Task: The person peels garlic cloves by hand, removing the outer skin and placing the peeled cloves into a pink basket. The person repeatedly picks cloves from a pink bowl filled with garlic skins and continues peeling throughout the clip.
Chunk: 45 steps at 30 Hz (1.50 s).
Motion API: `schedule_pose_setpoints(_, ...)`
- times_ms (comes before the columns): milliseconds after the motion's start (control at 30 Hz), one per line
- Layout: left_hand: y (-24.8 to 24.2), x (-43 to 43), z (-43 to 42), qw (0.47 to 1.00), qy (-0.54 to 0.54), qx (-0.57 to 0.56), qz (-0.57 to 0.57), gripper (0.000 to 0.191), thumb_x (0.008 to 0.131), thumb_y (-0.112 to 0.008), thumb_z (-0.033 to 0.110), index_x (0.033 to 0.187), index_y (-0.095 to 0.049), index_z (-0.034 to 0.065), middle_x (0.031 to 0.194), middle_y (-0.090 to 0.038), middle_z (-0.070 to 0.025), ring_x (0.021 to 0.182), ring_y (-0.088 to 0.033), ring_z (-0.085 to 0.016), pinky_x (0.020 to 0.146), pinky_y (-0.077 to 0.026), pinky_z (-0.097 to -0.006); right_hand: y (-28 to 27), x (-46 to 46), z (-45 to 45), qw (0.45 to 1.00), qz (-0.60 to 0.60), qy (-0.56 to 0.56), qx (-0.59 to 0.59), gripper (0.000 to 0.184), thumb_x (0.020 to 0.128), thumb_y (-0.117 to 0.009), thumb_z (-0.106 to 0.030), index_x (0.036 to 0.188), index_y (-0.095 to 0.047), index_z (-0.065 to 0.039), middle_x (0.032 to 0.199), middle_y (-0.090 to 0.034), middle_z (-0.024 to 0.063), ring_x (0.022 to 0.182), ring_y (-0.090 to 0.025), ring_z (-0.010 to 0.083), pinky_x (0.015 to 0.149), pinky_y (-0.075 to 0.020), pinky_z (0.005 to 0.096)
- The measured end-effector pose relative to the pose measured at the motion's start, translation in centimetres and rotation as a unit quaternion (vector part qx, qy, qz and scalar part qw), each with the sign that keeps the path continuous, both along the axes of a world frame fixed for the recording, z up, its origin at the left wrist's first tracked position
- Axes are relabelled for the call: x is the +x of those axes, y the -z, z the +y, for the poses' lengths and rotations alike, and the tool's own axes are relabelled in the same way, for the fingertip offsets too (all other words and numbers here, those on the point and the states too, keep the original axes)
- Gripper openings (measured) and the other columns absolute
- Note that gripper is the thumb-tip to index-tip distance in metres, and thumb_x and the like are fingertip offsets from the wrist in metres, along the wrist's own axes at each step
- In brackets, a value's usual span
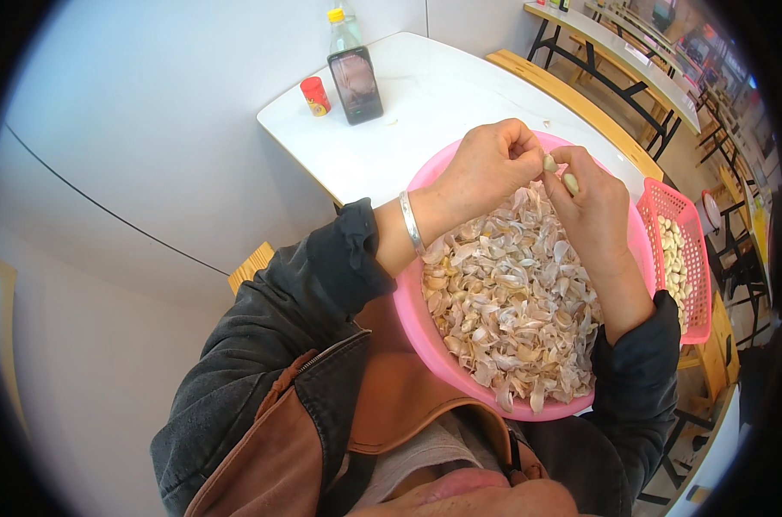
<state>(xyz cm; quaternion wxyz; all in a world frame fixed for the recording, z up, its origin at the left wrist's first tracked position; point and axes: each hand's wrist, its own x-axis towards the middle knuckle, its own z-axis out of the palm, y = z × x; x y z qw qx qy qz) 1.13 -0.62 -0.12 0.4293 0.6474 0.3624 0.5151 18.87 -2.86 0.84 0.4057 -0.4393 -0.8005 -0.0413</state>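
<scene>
Above a pink plastic basin (423, 346), my two hands meet at a pale garlic clove (550, 163). My right hand (591, 200) grips this clove between thumb and forefinger, and a second peeled clove (570, 183) is tucked inside its curled fingers. From the other side, my left hand (488, 158), with a silver bangle (411, 223) at the wrist, pinches the clove's tip with thumb and forefinger. Any skin between those fingertips is too small to make out. Papery garlic skins and unpeeled-looking cloves (514, 291) fill the basin below.
A pink perforated basket (702, 271) of peeled garlic cloves (674, 258) stands right of the basin. On the white table (430, 84) a phone (357, 85) leans against a yellow-capped bottle (343, 32), beside a red shaker (315, 97). Wooden benches (559, 97) and further tables lie to the right.
</scene>
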Motion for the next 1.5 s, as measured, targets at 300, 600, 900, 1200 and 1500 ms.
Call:
schedule_pose_setpoints(300,-0.42,-0.77,0.35,0.996,0.018,-0.085,0.029,0.020,0.094,-0.059,0.018,0.093,-0.062,-0.0020,0.084,-0.068,-0.0070,0.075,-0.064,-0.011,0.071,-0.053,-0.0251,-0.60,-0.06,-0.39,0.979,0.163,-0.097,-0.075,0.022,0.093,-0.069,-0.010,0.114,-0.066,-0.002,0.081,-0.064,-0.0007,0.068,-0.052,0.0025,0.060,-0.0413,0.0182)
schedule_pose_setpoints(600,-0.56,-0.59,0.15,0.989,0.075,-0.053,-0.120,0.019,0.095,-0.064,0.018,0.098,-0.063,-0.0007,0.092,-0.069,-0.0067,0.083,-0.066,-0.012,0.076,-0.054,-0.0251,-0.41,-0.13,0.25,0.994,0.074,-0.077,0.010,0.024,0.088,-0.070,-0.007,0.112,-0.068,-0.010,0.094,-0.069,0.0064,0.078,-0.068,0.0193,0.069,-0.0529,0.0289)
schedule_pose_setpoints(900,-0.74,-0.64,-0.05,0.994,0.062,-0.071,-0.051,0.018,0.093,-0.064,0.015,0.096,-0.065,-0.0027,0.088,-0.070,-0.0080,0.079,-0.068,-0.012,0.075,-0.055,-0.0253,-0.29,-0.13,0.05,0.996,-0.029,-0.041,0.070,0.023,0.084,-0.071,-0.006,0.106,-0.066,-0.010,0.094,-0.070,0.0084,0.078,-0.069,0.0271,0.065,-0.0544,0.0334)
schedule_pose_setpoints(1200,-0.74,-0.73,-0.21,0.990,0.079,-0.062,-0.096,0.017,0.094,-0.064,0.013,0.094,-0.067,-0.0033,0.087,-0.070,-0.0090,0.078,-0.068,-0.012,0.073,-0.055,-0.0253,-0.54,-0.36,-0.02,0.996,0.004,-0.051,0.078,0.020,0.085,-0.072,-0.009,0.105,-0.066,-0.010,0.092,-0.070,0.0087,0.075,-0.069,0.0264,0.063,-0.0536,0.0333)
schedule_pose_setpoints(1500,-0.67,-0.81,-0.08,0.988,0.100,-0.044,-0.109,0.018,0.096,-0.065,0.015,0.098,-0.067,-0.0030,0.087,-0.071,-0.0100,0.078,-0.068,-0.013,0.074,-0.056,-0.0266,-0.87,-0.28,0.05,0.995,0.003,-0.043,0.089,0.020,0.085,-0.072,-0.009,0.104,-0.067,-0.011,0.086,-0.068,0.0070,0.073,-0.068,0.0252,0.061,-0.0529,0.0324)
